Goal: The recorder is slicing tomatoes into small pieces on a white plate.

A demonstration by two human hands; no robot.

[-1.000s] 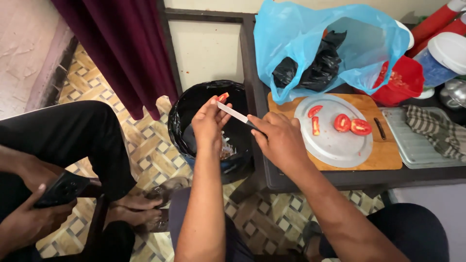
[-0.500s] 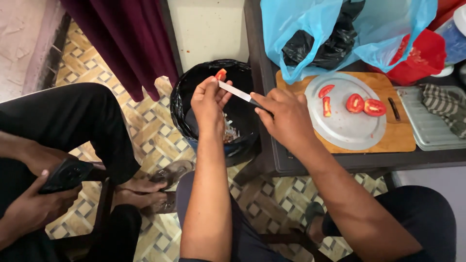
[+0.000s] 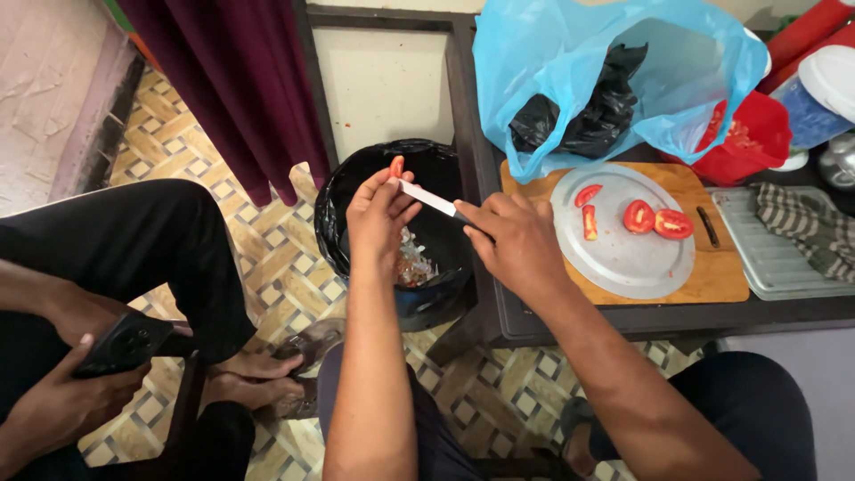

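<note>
My left hand (image 3: pixel 378 214) holds a small red tomato piece (image 3: pixel 396 167) over a black-lined bin (image 3: pixel 356 191) on the floor. A knife with a pale blade (image 3: pixel 429 198) is gripped in my right hand (image 3: pixel 515 242), and its tip meets the tomato piece at my left fingers. On the table to the right, a round metal plate (image 3: pixel 623 258) rests on a wooden cutting board (image 3: pixel 712 276). The plate carries several cut tomato pieces (image 3: pixel 655 219).
A blue plastic bag (image 3: pixel 552 80) holding a black bag sits behind the board, with a red bag (image 3: pixel 753 134) beside it. A tray with a checked cloth (image 3: pixel 802 233) lies at the right. Another person sits at the left, a hand on a dark phone (image 3: pixel 120 343). A maroon curtain (image 3: pixel 240 80) hangs nearby.
My hands, the knife and the tomato piece stay over the bin in much the same pose. The view has shifted slightly.
</note>
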